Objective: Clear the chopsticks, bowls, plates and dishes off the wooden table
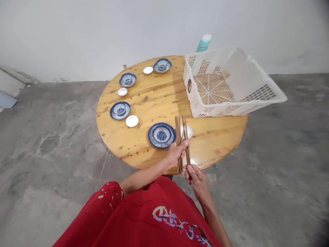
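Observation:
My left hand point(178, 151) is closed around a bundle of brown chopsticks point(178, 128) near the table's front edge. In my right hand point(196, 177), the fingers pinch the lower ends of chopsticks point(188, 156) that stand a little apart from the rest of the bundle. Just beyond my left hand lies a blue-and-white plate point(149, 140) with a bowl point(161, 133) on it. Behind the chopsticks, a small white dish point(189, 131) is partly hidden.
A large white plastic crate point(238, 106) stands on the wooden table point(151, 103) at the right, overhanging its edge. Other place settings line the left and back: a blue plate point(112, 111), another plate point(120, 81), small white dishes point(132, 121). A turquoise bottle point(204, 44) is behind the crate.

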`<act>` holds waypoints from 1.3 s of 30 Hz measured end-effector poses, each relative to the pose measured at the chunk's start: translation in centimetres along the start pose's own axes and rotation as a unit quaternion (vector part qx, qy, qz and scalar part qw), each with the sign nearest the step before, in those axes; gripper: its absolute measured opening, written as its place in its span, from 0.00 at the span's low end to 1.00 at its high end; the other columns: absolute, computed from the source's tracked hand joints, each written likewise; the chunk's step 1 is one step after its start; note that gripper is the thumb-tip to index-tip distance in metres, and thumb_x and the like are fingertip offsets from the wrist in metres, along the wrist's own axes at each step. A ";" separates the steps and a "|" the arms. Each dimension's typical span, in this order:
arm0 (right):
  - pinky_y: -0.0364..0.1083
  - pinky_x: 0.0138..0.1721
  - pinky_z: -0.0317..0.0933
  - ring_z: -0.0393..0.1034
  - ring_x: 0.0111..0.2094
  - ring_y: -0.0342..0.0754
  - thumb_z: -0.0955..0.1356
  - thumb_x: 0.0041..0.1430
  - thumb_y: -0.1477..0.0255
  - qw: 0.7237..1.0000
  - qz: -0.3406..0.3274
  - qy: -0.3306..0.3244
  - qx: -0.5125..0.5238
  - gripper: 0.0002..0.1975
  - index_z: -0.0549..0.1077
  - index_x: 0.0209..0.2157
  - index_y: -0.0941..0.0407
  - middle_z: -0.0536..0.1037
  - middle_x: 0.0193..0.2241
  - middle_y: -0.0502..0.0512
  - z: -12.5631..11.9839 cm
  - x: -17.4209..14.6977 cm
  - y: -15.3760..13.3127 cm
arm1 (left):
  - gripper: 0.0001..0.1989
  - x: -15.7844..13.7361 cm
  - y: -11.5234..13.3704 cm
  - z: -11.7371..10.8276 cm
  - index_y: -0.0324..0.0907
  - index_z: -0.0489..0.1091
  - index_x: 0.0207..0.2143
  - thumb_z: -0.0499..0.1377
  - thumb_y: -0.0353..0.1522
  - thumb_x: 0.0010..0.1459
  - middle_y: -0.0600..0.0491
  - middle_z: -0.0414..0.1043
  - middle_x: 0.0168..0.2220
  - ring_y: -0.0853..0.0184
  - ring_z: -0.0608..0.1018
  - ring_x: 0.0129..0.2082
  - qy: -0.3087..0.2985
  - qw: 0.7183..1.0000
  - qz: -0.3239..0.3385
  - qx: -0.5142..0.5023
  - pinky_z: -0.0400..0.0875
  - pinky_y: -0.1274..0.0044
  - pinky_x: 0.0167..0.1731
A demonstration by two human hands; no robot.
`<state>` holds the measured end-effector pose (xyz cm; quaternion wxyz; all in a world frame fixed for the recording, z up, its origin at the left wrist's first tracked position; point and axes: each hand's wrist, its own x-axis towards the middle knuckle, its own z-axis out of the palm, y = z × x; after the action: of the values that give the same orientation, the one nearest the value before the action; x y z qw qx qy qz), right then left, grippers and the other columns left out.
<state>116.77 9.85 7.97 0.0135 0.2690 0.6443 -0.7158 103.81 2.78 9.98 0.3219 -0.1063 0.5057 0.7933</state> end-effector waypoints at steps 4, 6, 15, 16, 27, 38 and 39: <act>0.44 0.19 0.52 0.57 0.18 0.43 0.65 0.58 0.43 0.998 -0.023 -0.012 -0.057 0.26 0.70 0.31 0.54 0.65 0.18 0.46 -0.3 -0.3 0.2 | 0.26 -0.1 -0.3 0.4 0.39 0.70 0.29 0.71 0.51 0.42 0.57 0.68 0.25 0.80 0.57 0.17 0.007 0.999 -0.003 0.033 0.49 0.82 0.16; 0.44 0.20 0.52 0.56 0.18 0.43 0.65 0.59 0.43 0.998 -0.026 -0.019 -0.062 0.26 0.69 0.30 0.53 0.65 0.18 0.46 -0.5 -0.3 0.2 | 0.27 -0.2 -0.4 0.6 0.39 0.69 0.29 0.71 0.52 0.42 0.57 0.67 0.25 0.80 0.57 0.18 0.008 0.999 0.005 0.037 0.48 0.82 0.17; 0.43 0.20 0.52 0.55 0.17 0.42 0.67 0.56 0.42 0.995 -0.010 -0.099 0.004 0.27 0.69 0.30 0.54 0.64 0.17 0.45 -0.8 0.2 -0.7 | 0.27 -0.5 -0.6 1.3 0.40 0.68 0.29 0.69 0.54 0.44 0.60 0.63 0.21 0.76 0.58 0.20 0.013 0.995 0.066 0.068 0.49 0.80 0.20; 0.43 0.21 0.52 0.55 0.17 0.42 0.67 0.56 0.42 0.994 -0.009 -0.106 0.005 0.27 0.69 0.30 0.54 0.64 0.17 0.45 -0.9 0.3 -0.7 | 0.27 -0.5 -0.6 1.3 0.40 0.69 0.29 0.68 0.55 0.44 0.59 0.64 0.22 0.76 0.59 0.20 0.012 0.995 0.066 0.068 0.49 0.80 0.21; 0.44 0.26 0.55 0.58 0.19 0.43 0.68 0.57 0.46 0.985 -0.006 -0.172 0.018 0.25 0.71 0.31 0.56 0.66 0.18 0.47 -2.6 1.0 0.1 | 0.25 -1.2 -0.6 2.3 0.40 0.71 0.25 0.66 0.54 0.49 0.54 0.69 0.22 0.73 0.68 0.25 -0.007 0.993 0.110 0.048 0.61 0.79 0.30; 0.50 0.40 0.66 0.75 0.34 0.54 0.63 0.57 0.43 0.979 -0.074 0.053 -0.184 0.28 0.76 0.32 0.54 0.81 0.31 0.58 -7.6 1.5 -0.8 | 0.30 -1.0 -1.4 3.5 0.40 0.66 0.27 0.69 0.56 0.43 0.61 0.61 0.18 0.79 0.61 0.16 -0.065 0.997 0.027 0.029 0.53 0.82 0.18; 0.51 0.44 0.66 0.76 0.38 0.55 0.64 0.57 0.44 0.979 -0.086 0.085 -0.165 0.27 0.77 0.35 0.54 0.82 0.34 0.59 -7.8 1.7 -1.4 | 0.30 -1.1 -1.6 3.7 0.40 0.65 0.27 0.69 0.56 0.43 0.61 0.60 0.18 0.80 0.59 0.15 -0.076 0.996 0.016 0.043 0.51 0.82 0.17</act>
<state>117.63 17.86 8.39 -0.0586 0.2662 0.7729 -0.5730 106.21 6.01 11.12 0.3508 -0.0236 0.5151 0.7817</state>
